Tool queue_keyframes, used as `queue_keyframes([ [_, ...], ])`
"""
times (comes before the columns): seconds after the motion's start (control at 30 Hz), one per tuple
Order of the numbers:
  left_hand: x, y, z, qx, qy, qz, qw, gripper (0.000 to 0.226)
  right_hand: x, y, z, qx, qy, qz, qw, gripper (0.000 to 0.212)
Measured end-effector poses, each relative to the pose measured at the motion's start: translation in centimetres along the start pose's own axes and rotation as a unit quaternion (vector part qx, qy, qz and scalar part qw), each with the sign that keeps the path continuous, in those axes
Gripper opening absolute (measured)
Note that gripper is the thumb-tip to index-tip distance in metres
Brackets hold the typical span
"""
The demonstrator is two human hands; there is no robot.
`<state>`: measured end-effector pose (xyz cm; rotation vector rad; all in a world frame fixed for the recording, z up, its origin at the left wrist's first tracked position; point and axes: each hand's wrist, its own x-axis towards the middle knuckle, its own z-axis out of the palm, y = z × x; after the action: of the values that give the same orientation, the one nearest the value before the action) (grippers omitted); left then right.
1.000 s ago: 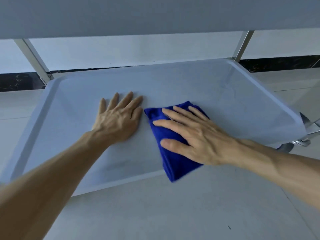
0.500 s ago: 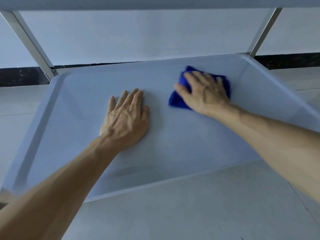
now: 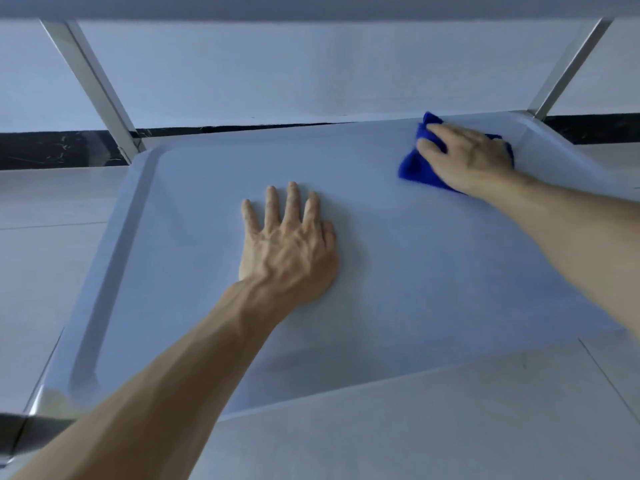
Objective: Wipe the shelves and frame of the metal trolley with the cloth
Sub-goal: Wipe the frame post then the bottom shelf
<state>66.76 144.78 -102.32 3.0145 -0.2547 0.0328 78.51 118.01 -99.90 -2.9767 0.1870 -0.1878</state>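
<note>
Two hands, left [image 3: 287, 251] and right [image 3: 467, 157], one blue cloth [image 3: 414, 168], one shelf [image 3: 194, 244], two upright posts [image 3: 93, 88].

Left hand [image 3: 289, 247]: palm down, flat, fingers straight and slightly spread, pointing to the far side; thumb tucked along the right edge of the palm. Left forearm bare, running from the near left corner up to the wrist, nearly straight. Right hand [image 3: 465, 159]: far right, palm down, fingers bent slightly over what lies under them, fingertips pointing left. Right forearm bare, entering from the right edge, extended toward the far side. The two hands are well apart.
</note>
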Motion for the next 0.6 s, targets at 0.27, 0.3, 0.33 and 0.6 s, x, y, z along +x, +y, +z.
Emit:
queue_keyframes([
  [0.27, -0.5, -0.7, -0.4, 0.018, 0.002, 0.011, 1.000, 0.063, -3.3, -9.7, 2.0, 0.037, -0.036, -0.278, 0.959, 0.061],
  [0.3, -0.7, -0.8, -0.5, 0.022, 0.001, 0.014, 1.000, 0.065, -4.3, -9.4, 1.8, 0.052, -0.041, -0.314, 0.947, 0.061],
  [0.33, -1.0, -0.9, -0.7, 0.025, -0.001, 0.016, 1.000, 0.065, -5.1, -9.0, 1.6, 0.063, -0.044, -0.337, 0.938, 0.059],
  [0.6, -1.4, -1.1, -0.6, 0.012, 0.011, 0.012, 1.000, 0.054, -2.0, -13.2, 0.3, 0.050, -0.079, -0.291, 0.952, 0.044],
])
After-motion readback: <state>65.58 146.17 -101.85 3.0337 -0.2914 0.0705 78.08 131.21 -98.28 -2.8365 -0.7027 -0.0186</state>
